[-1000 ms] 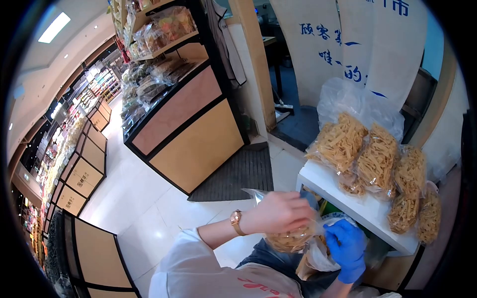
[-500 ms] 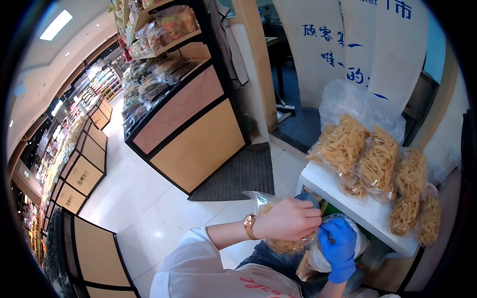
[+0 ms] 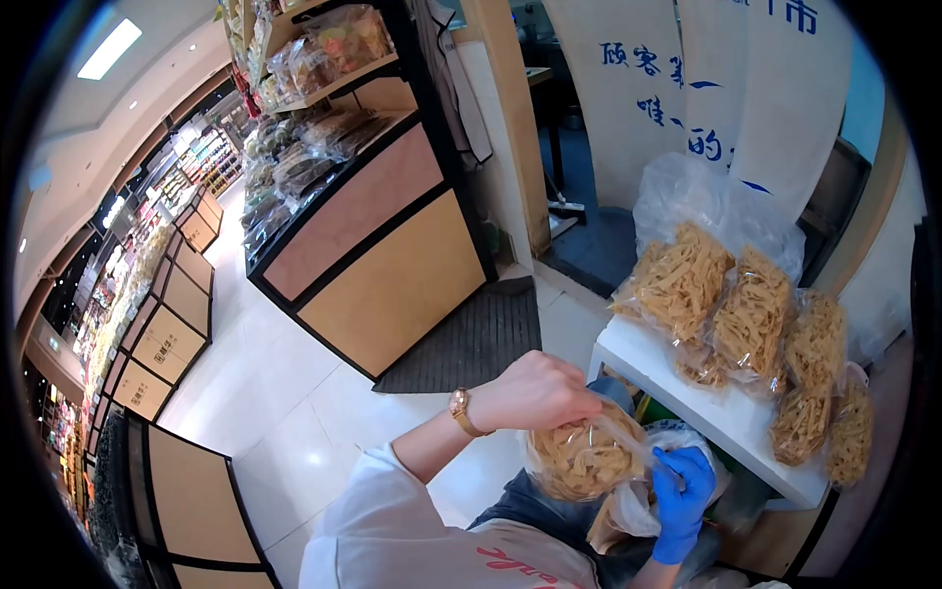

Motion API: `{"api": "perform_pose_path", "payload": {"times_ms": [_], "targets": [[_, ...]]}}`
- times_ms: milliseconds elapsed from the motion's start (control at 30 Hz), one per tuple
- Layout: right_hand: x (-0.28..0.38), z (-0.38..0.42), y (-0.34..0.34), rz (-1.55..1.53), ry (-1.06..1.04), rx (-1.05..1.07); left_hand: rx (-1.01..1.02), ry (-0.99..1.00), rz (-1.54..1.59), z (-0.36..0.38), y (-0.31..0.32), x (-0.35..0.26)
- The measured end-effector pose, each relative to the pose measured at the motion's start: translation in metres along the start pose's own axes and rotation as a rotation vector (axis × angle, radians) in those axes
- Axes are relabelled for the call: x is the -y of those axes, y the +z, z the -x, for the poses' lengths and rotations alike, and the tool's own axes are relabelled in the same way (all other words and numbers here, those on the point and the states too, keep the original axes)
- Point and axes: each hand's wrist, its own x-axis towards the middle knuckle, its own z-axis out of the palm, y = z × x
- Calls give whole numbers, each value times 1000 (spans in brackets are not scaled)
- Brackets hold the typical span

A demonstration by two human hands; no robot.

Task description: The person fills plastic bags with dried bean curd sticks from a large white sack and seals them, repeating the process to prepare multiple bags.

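Observation:
A clear plastic bag of pale-yellow dried strips (image 3: 579,459) hangs above my lap, between my two hands. My left hand (image 3: 543,391), bare with a watch at the wrist, is closed on the upper left of the bag. The blue-gloved right hand (image 3: 681,486) pinches the bag's right side, where the plastic is drawn out towards it. Below and behind the glove is a white plastic bag (image 3: 628,512), partly hidden. Several filled bags of similar strips (image 3: 677,280) lie on a white box-like stand (image 3: 638,351) at the right.
A display counter (image 3: 392,265) with packaged goods stands ahead, a dark ribbed mat (image 3: 461,339) at its foot. Printed curtains (image 3: 706,88) hang in a doorway behind the filled bags. More shop counters (image 3: 162,348) line the left side.
My left hand has moved left and slightly up, away from the gloved hand. The bag is stretched between them and more of its strips show. My right hand has shifted slightly down.

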Motion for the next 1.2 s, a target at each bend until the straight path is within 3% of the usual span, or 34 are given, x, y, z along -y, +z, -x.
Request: {"api": "perform_pose_path", "payload": {"times_ms": [167, 233, 367, 433, 467, 533, 600, 667, 700, 800, 900, 967, 1000, 1067, 1200], "targets": [[-12, 14, -11, 77, -21, 8, -62, -10, 71, 5, 4, 15], [-20, 18, -19, 97, -30, -44, -112, -192, 24, 13, -4, 26], [-37, 24, -21, -35, -23, -40, -22, -259, 301, 27, 8, 46], [-45, 33, -6, -85, -45, -60, -167, -272, 508, 31, 25, 46], [-57, 45, 8, -396, 161, -50, -165, -272, 510, 34, 36, 48], [-71, 67, 26, -689, 525, 123, -170, -195, 1198, 37, 65, 49], [-84, 85, 40, -664, 678, 285, 35, -171, 1421, 36, 101, 40], [-96, 102, 62, -702, 668, 287, 86, -201, 1496, 44, 136, 34], [-102, 111, 73, -714, 666, 286, 89, -201, 1498, 56, 153, 39], [-123, 130, 91, -538, 552, -53, 90, -254, 1453, 67, 178, 44], [-131, 134, 91, -714, 809, -215, -7, -410, 1407, 58, 164, 22], [-133, 129, 93, -791, 824, -324, -228, -573, 1178, 49, 175, 13], [-134, 128, 95, -816, 826, -360, -230, -572, 1177, 45, 177, 8], [-142, 125, 99, -703, 645, -488, -446, -598, 1046, 39, 180, 1], [-133, 124, 76, -607, 660, -348, -534, -696, 1086, 41, 183, -7]]}}
